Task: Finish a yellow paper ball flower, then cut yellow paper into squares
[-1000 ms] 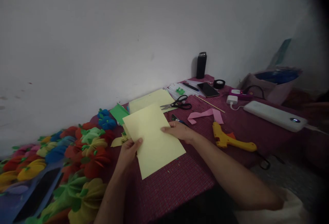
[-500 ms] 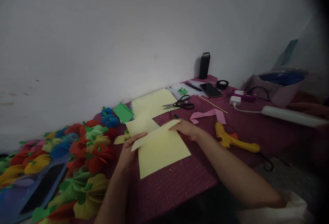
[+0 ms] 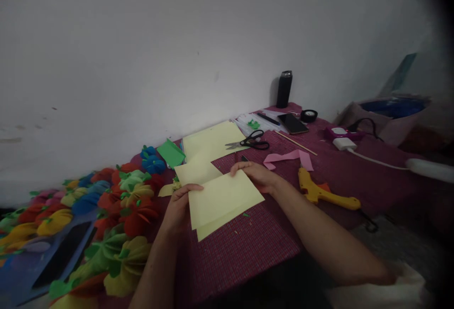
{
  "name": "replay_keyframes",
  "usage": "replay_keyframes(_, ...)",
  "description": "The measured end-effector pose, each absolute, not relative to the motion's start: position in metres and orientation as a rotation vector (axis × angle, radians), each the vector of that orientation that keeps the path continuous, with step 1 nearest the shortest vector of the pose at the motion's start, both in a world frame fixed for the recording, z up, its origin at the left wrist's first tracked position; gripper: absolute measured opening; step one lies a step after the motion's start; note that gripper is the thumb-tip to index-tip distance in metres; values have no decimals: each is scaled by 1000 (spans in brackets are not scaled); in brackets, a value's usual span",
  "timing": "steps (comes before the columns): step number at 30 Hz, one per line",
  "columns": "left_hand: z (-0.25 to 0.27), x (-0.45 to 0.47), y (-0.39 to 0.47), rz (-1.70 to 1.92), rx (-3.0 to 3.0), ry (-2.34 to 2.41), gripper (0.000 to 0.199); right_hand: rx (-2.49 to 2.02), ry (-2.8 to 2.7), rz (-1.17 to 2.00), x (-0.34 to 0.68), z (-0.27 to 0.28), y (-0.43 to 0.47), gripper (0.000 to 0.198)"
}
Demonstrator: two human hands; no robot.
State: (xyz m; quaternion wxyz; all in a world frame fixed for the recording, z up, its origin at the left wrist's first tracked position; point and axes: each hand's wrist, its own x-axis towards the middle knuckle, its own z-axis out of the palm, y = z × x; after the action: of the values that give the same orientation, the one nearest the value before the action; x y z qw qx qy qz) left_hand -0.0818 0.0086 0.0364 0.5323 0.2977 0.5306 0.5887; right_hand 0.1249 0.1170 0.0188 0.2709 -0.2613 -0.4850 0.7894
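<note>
Pale yellow paper (image 3: 223,200) is held up between my two hands, over the front of the table. Two layers show along its lower edge, slightly out of line; whether they are one folded sheet or two cannot be told. My left hand (image 3: 180,207) grips the left edge, thumb on top and fingers hidden beneath. At the top right edge, my right hand (image 3: 256,176) pinches the paper with the fingers partly hidden. Just behind lies another pale yellow piece (image 3: 196,171), with larger yellow sheets (image 3: 209,141) farther back. Black-handled scissors (image 3: 250,142) rest on those sheets' right edge.
Colourful paper flowers (image 3: 136,209) crowd the left side. A folded green paper (image 3: 170,153) lies at the back. To the right are a pink strip (image 3: 287,156), a thin stick (image 3: 296,143), a yellow glue gun (image 3: 324,195), a phone (image 3: 292,123), tape (image 3: 308,116) and a black bottle (image 3: 284,89).
The upper yellow layer, raised and curled before, now lies flat over the lower one. A white power bank-like object at the right, beside another person's hand, has shifted right.
</note>
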Motion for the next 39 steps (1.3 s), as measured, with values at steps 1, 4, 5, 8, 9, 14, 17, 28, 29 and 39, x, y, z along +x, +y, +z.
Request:
replay_keyframes(1,37,-82,8,1398,714,1273,19,-677,-1286,2154,125,18,117,10)
replay_keyframes(4,37,-82,9,1393,732,1296,20,-631,-1220,2208,125,17,117,9)
replay_keyframes(5,37,-82,9,1391,740,1299,20,-641,-1217,2204,125,17,118,9)
replay_keyframes(8,35,-84,10,1376,761,1293,20,-652,-1218,2200,124,17,118,8)
replay_keyframes(9,35,-85,10,1370,765,1291,20,-643,-1223,2201,124,16,118,9)
replay_keyframes(14,31,-91,11,1360,759,1280,20,-586,-1245,2184,123,16,117,8)
replay_keyframes(17,29,-93,11,1357,760,1283,19,-609,-1261,2171,123,17,116,6)
replay_keyframes(28,23,-98,12,1359,824,1296,11,-651,-1386,2091,122,16,116,10)
replay_keyframes(29,23,-98,12,1361,826,1296,11,-650,-1390,2089,122,17,116,11)
replay_keyframes(39,15,-97,14,1400,914,1326,8,-529,-1447,2079,127,13,120,21)
